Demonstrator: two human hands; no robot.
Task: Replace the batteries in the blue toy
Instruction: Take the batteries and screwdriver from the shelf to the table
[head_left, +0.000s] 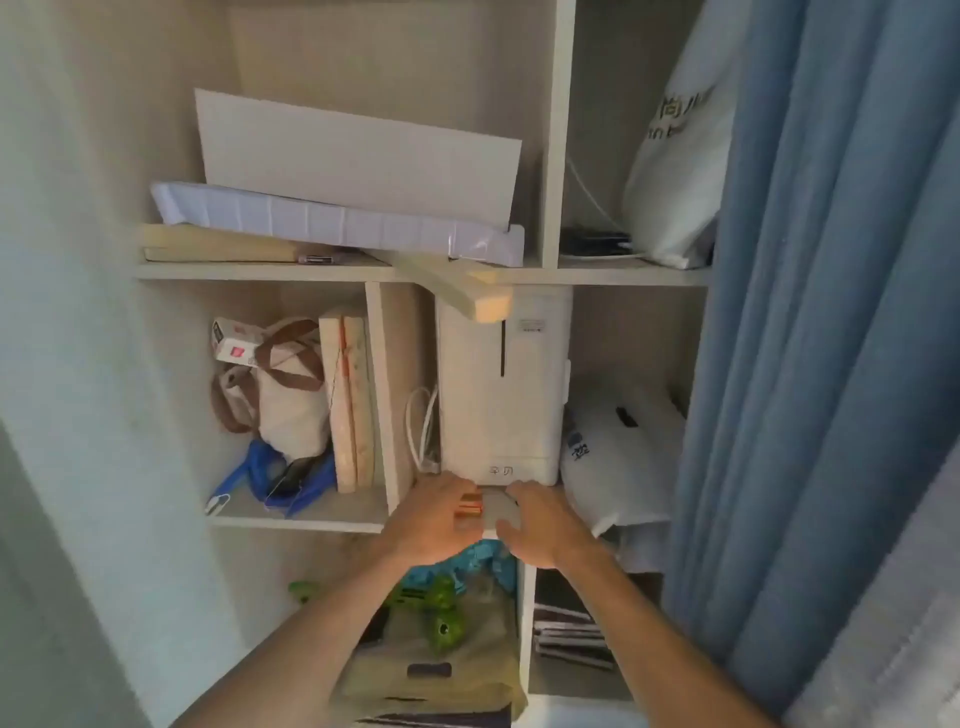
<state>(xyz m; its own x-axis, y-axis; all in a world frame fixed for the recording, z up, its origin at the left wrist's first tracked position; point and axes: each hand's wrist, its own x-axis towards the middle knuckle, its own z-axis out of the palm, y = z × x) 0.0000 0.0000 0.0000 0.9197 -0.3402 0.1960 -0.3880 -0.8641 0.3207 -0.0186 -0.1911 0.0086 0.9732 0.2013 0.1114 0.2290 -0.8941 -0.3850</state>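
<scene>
My left hand (434, 522) and my right hand (543, 525) meet at the front edge of the middle shelf (311, 522), just below a white appliance (501, 395). Between them is a small pack: orange-striped batteries (469, 506) under my left fingers and a pale grey part (497, 508) under my right fingers. Both hands curl around it. Directly below the hands, a blue object (485, 555) shows in a clear plastic bag (447, 670) beside a green toy (441, 613); most of the blue object is hidden.
A blue curtain (810, 364) hangs close on the right. A white bag (618, 462) lies right of the appliance and a white cable (422, 426) left of it. A tote bag (288, 395), books (353, 400) and blue straps (260, 475) fill the left compartment. A wooden piece (462, 291) overhangs the upper shelf.
</scene>
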